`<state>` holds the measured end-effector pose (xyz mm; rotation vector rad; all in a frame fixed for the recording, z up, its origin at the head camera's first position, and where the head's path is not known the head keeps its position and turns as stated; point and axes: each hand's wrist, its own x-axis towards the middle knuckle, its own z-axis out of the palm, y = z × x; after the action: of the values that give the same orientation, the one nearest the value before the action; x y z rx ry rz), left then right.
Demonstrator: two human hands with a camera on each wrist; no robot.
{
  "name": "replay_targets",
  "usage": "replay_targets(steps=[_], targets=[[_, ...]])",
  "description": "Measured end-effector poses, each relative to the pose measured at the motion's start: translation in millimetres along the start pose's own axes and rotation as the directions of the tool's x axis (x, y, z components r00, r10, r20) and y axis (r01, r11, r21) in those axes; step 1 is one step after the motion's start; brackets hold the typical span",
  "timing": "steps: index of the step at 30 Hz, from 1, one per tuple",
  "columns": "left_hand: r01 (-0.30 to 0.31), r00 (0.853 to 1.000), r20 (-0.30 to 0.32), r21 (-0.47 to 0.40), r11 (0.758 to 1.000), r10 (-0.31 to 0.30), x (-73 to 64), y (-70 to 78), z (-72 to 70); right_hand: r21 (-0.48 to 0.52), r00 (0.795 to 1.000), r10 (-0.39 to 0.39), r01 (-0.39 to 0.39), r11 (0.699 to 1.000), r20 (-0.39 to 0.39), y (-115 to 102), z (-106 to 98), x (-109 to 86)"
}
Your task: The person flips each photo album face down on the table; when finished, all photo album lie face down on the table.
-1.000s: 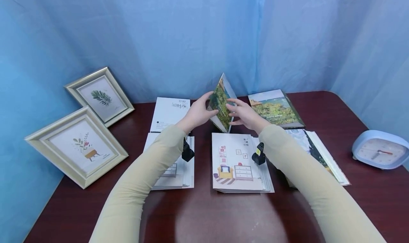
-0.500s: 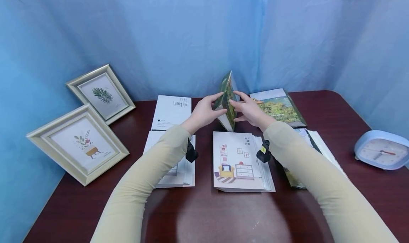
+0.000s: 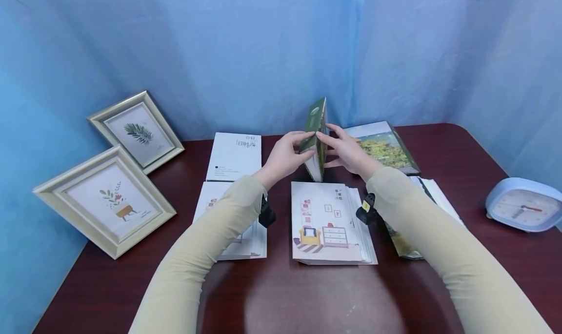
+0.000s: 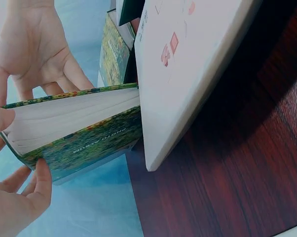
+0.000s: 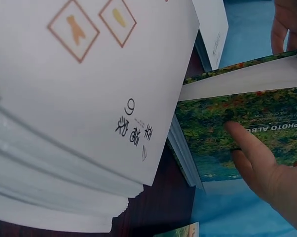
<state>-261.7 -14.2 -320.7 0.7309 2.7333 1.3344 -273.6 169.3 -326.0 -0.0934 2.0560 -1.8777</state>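
A photo album (image 3: 315,115) with a green cover stands upright at the back of the table, between my hands. In the left wrist view its white page edges (image 4: 64,116) show between two leafy printed covers. My left hand (image 3: 284,154) holds the album from the left, thumb toward the page edges and fingers up along the green cover. From the other side my right hand (image 3: 349,153) grips it, with fingertips at the top and along the cover. The right wrist view shows two right fingers (image 5: 252,145) on the front cover, beside the words PHOTO ALBUM.
A white album (image 3: 318,226) with furniture drawings lies in front. More white albums (image 3: 234,153) lie left, and landscape-covered albums (image 3: 379,151) right. Two framed pictures (image 3: 110,202) lean at the left, and a blue clock (image 3: 524,205) stands at the right on the dark red table (image 3: 303,300).
The album has turned and shifted slightly right, so its plain green side with a white mark now shows in the head view. Both hands have moved a little right with it.
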Motion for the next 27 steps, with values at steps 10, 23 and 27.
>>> replay_targets(steps=[10,23,27], targets=[[0.042,0.998,0.047,-0.032,0.999,-0.040,0.5,-4.7,5.0,0.041,1.000,0.006,-0.007,0.999,0.012,7,-4,-0.4],[0.031,0.996,0.086,-0.088,0.996,-0.023,-1.4,-10.9,7.4,0.053,0.999,0.006,-0.009,0.999,0.038,9,-13,-3.7],[0.025,0.994,0.107,-0.092,0.995,-0.015,-1.8,-14.6,10.1,0.044,0.999,0.014,-0.016,0.999,0.045,8,-17,-6.6]])
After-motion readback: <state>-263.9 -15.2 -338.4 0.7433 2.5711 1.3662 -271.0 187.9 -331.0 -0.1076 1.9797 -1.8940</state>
